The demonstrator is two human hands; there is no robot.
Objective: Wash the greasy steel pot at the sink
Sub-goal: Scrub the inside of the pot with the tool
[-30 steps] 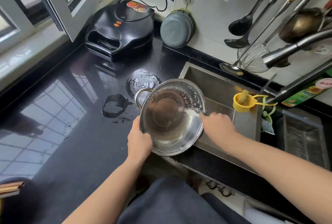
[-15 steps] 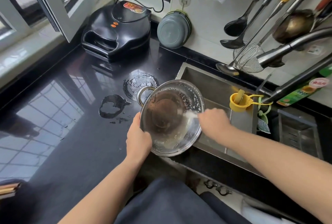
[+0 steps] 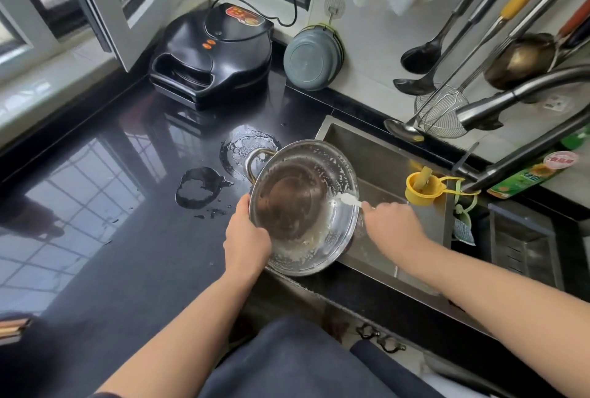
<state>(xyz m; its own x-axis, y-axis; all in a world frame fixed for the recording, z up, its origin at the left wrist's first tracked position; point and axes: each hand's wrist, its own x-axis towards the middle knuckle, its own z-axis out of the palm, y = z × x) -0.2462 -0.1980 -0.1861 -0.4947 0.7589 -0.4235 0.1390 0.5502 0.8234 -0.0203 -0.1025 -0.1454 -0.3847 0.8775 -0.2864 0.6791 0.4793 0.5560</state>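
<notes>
Both hands work the steel pot, tilted over the sink edge: left hand grips its near rim, right hand pinches a white scrubber against the sink-side wall.

The steel pot is tilted on the sink's left edge, its mouth facing up and toward the person. White foam flecks its shiny inner wall, and the bottom looks brownish. One loop handle points out over the black counter.
</notes>
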